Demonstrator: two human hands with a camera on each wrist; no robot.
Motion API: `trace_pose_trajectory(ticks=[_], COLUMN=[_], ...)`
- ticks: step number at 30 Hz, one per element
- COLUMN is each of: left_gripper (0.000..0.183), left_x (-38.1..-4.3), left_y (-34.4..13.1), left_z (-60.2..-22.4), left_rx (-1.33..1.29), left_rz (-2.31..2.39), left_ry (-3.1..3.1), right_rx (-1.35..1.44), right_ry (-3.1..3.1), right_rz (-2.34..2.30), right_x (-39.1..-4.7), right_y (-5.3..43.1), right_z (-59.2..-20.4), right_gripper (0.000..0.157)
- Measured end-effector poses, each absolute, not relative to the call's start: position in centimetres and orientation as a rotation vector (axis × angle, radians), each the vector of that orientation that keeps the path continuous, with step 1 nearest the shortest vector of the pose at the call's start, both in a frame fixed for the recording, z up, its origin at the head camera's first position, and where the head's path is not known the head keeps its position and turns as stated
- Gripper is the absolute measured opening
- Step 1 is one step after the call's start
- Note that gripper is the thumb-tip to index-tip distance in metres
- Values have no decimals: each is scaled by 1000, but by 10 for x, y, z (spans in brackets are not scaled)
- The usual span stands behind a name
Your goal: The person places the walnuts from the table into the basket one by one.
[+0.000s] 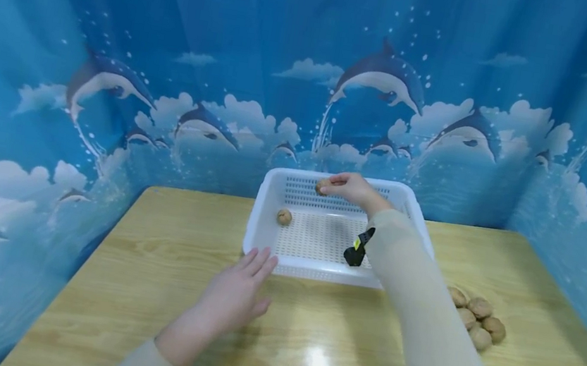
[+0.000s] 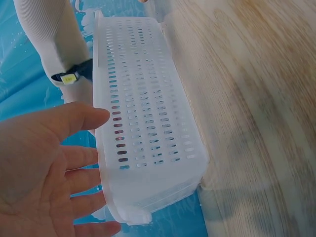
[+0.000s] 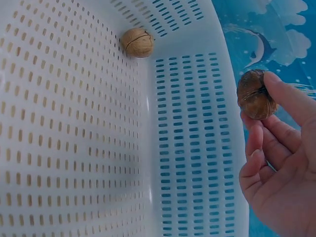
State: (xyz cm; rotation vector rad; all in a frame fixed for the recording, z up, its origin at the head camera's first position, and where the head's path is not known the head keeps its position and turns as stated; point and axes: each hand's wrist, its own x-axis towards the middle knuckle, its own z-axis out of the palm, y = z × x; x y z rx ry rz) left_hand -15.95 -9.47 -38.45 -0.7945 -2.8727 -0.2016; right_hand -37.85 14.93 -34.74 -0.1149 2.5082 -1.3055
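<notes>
A white perforated plastic basket (image 1: 290,266) stands at the table's far edge. Over its back part, my right hand (image 1: 352,191) pinches a walnut (image 3: 256,95) between thumb and fingers, higher than the basket floor. Another walnut (image 1: 284,217) lies inside on the basket's left side, and it shows in a corner in the right wrist view. My left hand (image 1: 235,295) has its fingers extended with the tips right at the basket's front left rim. In the left wrist view its thumb and spread fingers (image 2: 84,180) lie along that rim, holding nothing.
Several walnuts (image 1: 480,307) sit in a cluster on the wooden table (image 1: 167,291), right of the basket and partly behind my right sleeve (image 1: 422,318). A blue dolphin-print curtain (image 1: 269,45) encloses the back and sides. Black wrist cameras (image 1: 356,254) sit on both wrists.
</notes>
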Motion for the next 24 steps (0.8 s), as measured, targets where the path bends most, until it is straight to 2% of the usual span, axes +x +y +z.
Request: trace_pose_trajectory(ticks=[7,11,18,24], left_gripper=[71,71,72,72], left_x=[-158,-157,-157,-158], left_y=[-94,-93,-92,-91], left_z=[-388,-389,-392,-390], left_rx=[-761,-755,-786,-787], left_rz=[-199,-199,-192,-185], left_ry=[-2886,-2873,-2807,-2773], right_rx=[-223,-197,-288,-312], right_ry=[2528,2564,2590,2574], right_rz=[-1210,-1136,-926,-999], right_x=[-388,-392,-393,-395], right_y=[133,126,114,106], right_z=[-369,-381,-393,-389], right_gripper=[48,45,46,47])
